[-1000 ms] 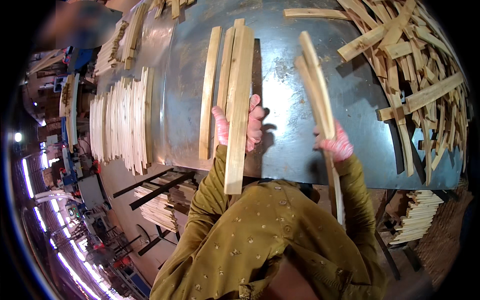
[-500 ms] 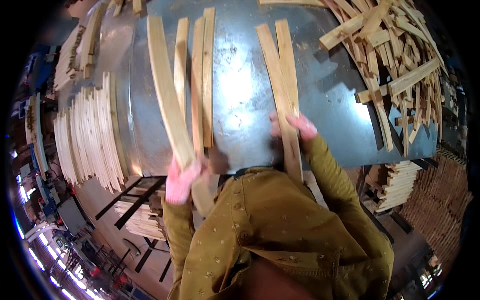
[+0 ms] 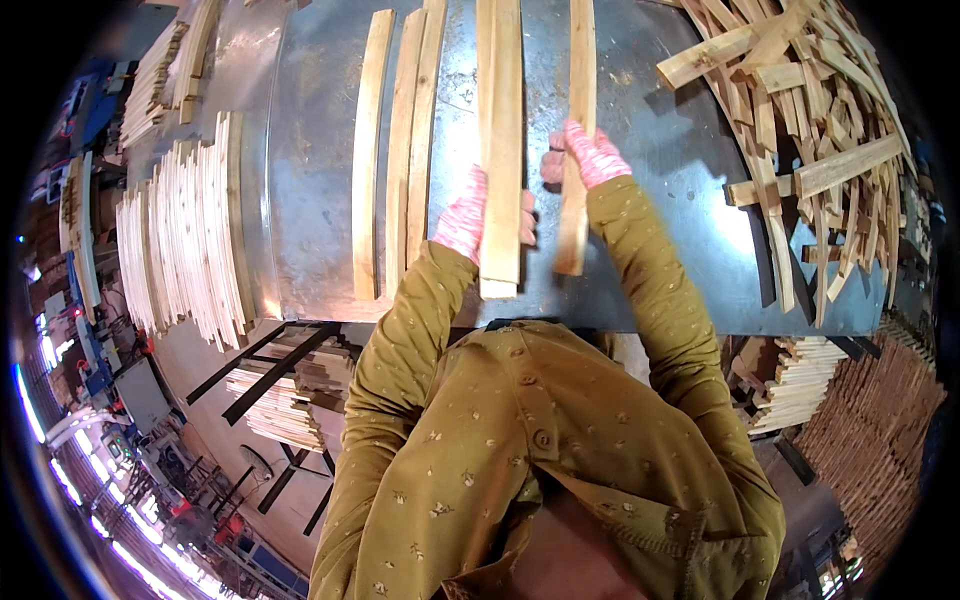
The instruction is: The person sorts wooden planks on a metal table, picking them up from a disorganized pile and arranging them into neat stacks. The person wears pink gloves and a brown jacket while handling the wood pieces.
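Observation:
Two long wooden strips (image 3: pixel 503 120), one lying over the other, stand lengthwise in front of me. My left hand (image 3: pixel 470 222), in a pink-and-white glove with bare fingertips, is closed around their near part. My right hand (image 3: pixel 590 160), gloved the same way, grips another wooden strip (image 3: pixel 577 215) just to the right, fingers on its left edge and thumb on top. To the left, a single strip (image 3: pixel 372 170) lies on the metal table (image 3: pixel 315 180), beside a pair of strips (image 3: pixel 410 150) lying side by side.
A tangled heap of loose strips (image 3: pixel 800 160) covers the table's right side. Neat rows of pale strips (image 3: pixel 190 240) lie at its left. Below the table edge are stacked strips (image 3: pixel 275 400) on dark metal bars, and more stacked wood (image 3: pixel 795 385) at the right.
My left hand has moved right and away from me, bringing its strip from the left group to the middle. The right hand has moved farther forward, its strip now apart from the other.

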Demonstrator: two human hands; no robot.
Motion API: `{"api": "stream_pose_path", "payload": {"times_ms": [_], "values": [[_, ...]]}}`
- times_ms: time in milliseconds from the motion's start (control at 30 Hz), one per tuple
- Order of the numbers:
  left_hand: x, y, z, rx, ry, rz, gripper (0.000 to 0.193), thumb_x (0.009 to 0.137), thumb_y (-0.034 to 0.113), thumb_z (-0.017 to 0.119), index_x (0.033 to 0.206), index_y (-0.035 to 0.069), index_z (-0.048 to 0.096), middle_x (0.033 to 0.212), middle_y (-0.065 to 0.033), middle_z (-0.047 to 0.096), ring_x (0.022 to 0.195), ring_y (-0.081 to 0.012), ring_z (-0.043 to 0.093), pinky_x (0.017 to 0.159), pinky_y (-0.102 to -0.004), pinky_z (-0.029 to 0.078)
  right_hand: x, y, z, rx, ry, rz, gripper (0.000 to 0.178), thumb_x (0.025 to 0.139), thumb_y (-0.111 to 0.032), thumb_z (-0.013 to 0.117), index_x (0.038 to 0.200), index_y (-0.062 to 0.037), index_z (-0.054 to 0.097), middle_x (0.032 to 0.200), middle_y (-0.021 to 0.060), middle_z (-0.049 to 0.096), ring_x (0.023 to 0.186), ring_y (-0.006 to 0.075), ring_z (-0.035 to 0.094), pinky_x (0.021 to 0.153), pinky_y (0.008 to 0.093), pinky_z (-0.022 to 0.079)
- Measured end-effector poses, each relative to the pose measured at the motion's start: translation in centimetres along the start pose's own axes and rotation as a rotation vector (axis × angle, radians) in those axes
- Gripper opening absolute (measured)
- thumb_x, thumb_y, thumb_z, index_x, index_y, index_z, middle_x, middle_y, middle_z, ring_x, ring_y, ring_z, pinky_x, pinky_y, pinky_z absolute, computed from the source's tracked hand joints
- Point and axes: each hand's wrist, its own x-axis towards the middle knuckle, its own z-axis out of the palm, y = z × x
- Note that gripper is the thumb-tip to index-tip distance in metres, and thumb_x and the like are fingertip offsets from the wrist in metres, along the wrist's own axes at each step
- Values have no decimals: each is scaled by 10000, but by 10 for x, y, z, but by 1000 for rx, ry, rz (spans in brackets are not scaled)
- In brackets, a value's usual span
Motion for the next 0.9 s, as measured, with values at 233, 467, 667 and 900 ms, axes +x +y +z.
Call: {"api": "stream_pose_path", "payload": {"times_ms": [233,467,667,900], "values": [[-50,-42,15,683,74,338,633,856,142,702,1396,26,392,1178,-79,598,1010,-168,608,855,-339,525,-2,43,41,-36,-239,-171,612,842,-62,729,1383,-45,443,1166,95,636,1041,189,612,888,324,518],[-93,34,-16,172,197,355,561,783,20,627,1315,28,449,1026,-158,635,806,-251,654,678,-382,584,-7,34,58,-91,9,17,570,871,-135,708,1368,-60,439,1000,78,630,839,184,627,746,323,559],[-131,177,-210,1324,941,412,526,799,172,686,1242,0,460,997,-204,645,857,-338,660,740,-380,558,22,90,62,-75,129,-272,434,872,-180,705,1225,-78,474,819,27,554,663,117,549,560,261,504],[-129,171,-186,1337,1124,7,772,814,456,662,1382,47,337,1220,-283,562,1066,-417,604,921,-487,478,23,93,77,-83,309,-273,511,883,-176,695,1327,-125,448,816,-5,565,647,87,537,534,239,483]]}}
